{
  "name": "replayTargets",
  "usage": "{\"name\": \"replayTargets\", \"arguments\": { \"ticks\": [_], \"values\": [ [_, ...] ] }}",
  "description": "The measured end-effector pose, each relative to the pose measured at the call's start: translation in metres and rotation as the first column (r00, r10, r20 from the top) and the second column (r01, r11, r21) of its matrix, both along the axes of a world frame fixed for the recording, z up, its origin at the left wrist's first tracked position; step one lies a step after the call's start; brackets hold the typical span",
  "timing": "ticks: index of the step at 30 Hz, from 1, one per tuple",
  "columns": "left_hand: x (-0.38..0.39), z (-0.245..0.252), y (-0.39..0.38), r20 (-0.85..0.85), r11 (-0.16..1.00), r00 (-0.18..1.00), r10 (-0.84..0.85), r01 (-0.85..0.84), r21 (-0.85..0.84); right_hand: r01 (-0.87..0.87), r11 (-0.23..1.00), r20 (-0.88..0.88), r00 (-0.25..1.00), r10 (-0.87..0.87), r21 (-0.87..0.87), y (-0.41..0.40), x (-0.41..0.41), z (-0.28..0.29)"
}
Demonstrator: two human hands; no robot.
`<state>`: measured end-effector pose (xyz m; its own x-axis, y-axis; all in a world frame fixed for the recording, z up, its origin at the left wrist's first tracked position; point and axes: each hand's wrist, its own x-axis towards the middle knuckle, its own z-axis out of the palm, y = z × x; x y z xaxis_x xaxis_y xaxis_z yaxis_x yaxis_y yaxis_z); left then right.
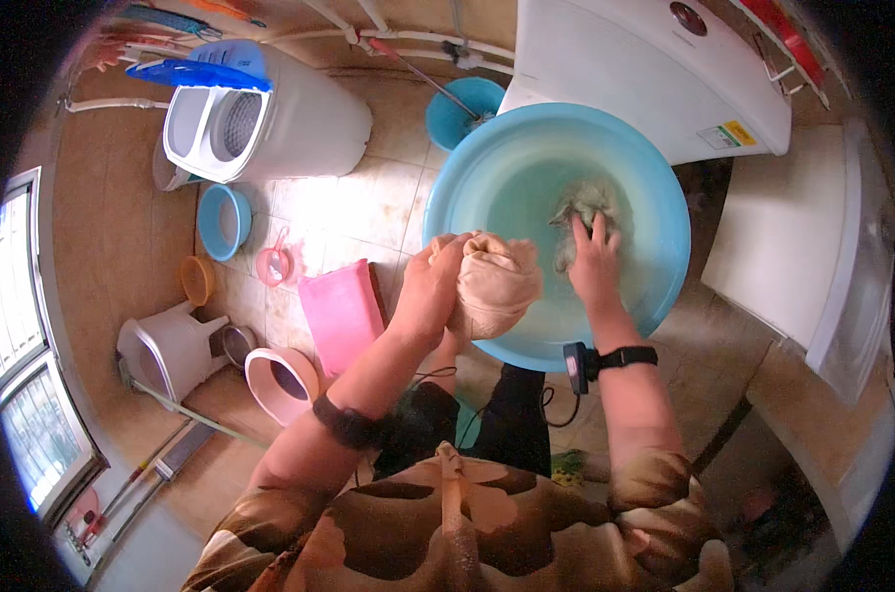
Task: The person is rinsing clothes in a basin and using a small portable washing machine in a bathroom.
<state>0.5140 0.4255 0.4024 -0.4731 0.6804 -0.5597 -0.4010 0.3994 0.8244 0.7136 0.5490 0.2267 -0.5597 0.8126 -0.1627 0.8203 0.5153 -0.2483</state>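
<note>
My left hand (432, 285) grips a bunched beige cloth (495, 288) above the near left rim of a large blue basin (447, 181). The bundle is rounded, with twisted folds at its top. In the basin, cloudy water (521, 192) surrounds a crumpled greyish-white cloth (588, 198) right of the middle. My right hand (595, 255) reaches down to this cloth, fingers spread against its near side. Its fingertips are partly hidden, so whether they grip the fabric is unclear.
A white twin-tub washing machine (307, 133) stands at upper left, its blue lid raised. Behind the basin are a blue bucket (447, 122) with a mop and a white appliance (625, 81). A pink block-shaped item (340, 314), a pink basin (259, 385) and a white stool (173, 340) sit left.
</note>
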Motion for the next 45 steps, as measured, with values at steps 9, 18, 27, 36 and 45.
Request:
{"name": "replayTargets", "arguments": {
  "ticks": [9, 18, 27, 36, 45],
  "values": [
    [0.0, 0.013, 0.002, 0.15, 0.991, 0.981, 0.12, -0.111, -0.07, 0.225, 0.818, -0.171, 0.916, -0.363, -0.53, 0.047, 0.033, -0.008],
    [-0.005, -0.003, -0.014, -0.05, 0.997, 0.997, 0.051, -0.053, -0.053, 0.03, 0.993, 0.113, 0.993, -0.017, -0.111, -0.001, -0.022, 0.015],
    [-0.012, 0.015, -0.008, 0.169, 0.98, 0.969, 0.179, -0.159, -0.122, 0.355, 0.754, -0.249, 0.793, -0.556, -0.553, 0.034, 0.005, 0.021],
    [-0.01, 0.002, -0.008, 0.017, 0.998, 0.998, 0.057, -0.057, -0.027, -0.046, 0.999, 0.21, 0.977, 0.044, 0.004, -0.01, -0.018, 0.013],
    [-0.01, 0.011, -0.013, -0.121, 0.999, 0.992, -0.029, 0.025, -0.035, 0.307, 0.823, -0.208, 0.871, -0.445, -0.477, 0.043, -0.006, 0.059]
  ]
}}
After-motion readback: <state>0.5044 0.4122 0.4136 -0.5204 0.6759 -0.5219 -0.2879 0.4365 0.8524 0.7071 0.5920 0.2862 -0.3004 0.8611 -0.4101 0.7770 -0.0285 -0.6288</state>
